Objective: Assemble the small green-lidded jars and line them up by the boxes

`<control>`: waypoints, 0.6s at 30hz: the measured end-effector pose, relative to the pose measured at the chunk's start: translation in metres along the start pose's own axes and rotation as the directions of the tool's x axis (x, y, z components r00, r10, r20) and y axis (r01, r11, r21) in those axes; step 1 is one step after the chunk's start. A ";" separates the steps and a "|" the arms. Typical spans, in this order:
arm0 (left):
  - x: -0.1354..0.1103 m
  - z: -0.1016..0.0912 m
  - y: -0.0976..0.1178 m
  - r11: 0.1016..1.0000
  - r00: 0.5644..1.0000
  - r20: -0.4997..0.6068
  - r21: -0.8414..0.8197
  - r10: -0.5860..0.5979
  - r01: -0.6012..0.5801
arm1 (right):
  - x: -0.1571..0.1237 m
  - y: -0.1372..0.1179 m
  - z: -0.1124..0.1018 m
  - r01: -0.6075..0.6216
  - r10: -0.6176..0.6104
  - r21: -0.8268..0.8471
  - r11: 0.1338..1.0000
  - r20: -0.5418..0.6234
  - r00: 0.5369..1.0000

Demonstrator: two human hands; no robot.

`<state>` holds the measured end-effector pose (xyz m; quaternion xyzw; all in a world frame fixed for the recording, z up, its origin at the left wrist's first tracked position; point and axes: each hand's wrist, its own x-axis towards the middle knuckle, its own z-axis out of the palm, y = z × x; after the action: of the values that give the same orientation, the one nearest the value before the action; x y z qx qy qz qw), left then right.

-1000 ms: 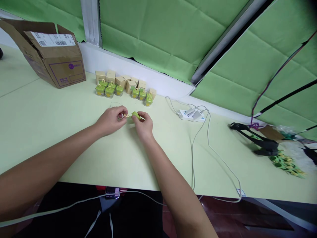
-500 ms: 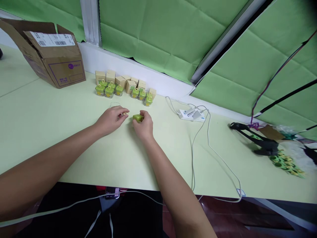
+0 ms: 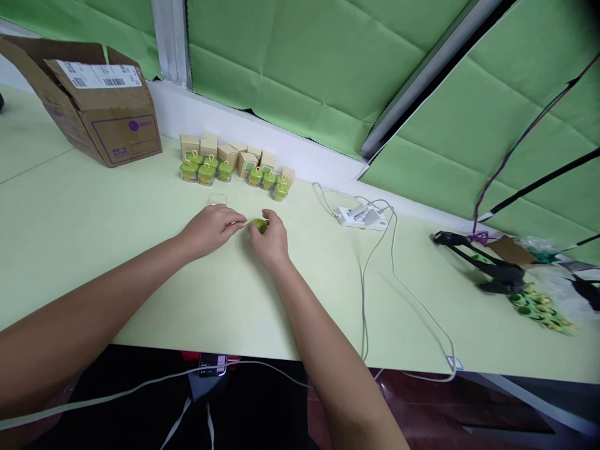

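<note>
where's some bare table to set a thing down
Bare tabletop lies between the left forearm and right forearm, and between the left forearm and the cardboard box. Crowded: the back, with green-lidded jars before small boxes, and the right end, with a black object and green pieces.

olive-green piece (image 3: pixel 259 225), green-lidded clear jars (image 3: pixel 207 175), purple-printed brown carton (image 3: pixel 125 136), pale-green table (image 3: pixel 210 300), white power strip (image 3: pixel 349 218)

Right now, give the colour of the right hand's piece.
The piece is green; see the head view.
</note>
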<state>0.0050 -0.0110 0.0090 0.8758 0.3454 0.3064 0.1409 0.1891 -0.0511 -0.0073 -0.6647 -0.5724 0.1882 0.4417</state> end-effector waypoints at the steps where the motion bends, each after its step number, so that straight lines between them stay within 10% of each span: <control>1: 0.000 0.001 -0.001 1.000 1.000 0.022 0.017 0.023 -0.023 | 0.000 -0.002 -0.001 -0.010 0.011 0.023 1.000 -0.023 1.000; 12: -0.005 0.002 -0.008 0.978 0.992 0.076 0.178 0.100 -0.112 | 0.001 -0.005 -0.004 -0.062 0.085 0.181 0.982 -0.123 0.989; 18: -0.002 -0.011 0.005 0.996 0.978 -0.188 -0.018 -0.088 0.086 | 0.010 -0.009 -0.014 -0.102 0.190 0.319 0.942 -0.256 0.948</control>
<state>-0.0002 -0.0154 0.0192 0.8262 0.3936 0.3832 0.1253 0.1972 -0.0475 0.0099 -0.6504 -0.4165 0.2089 0.6000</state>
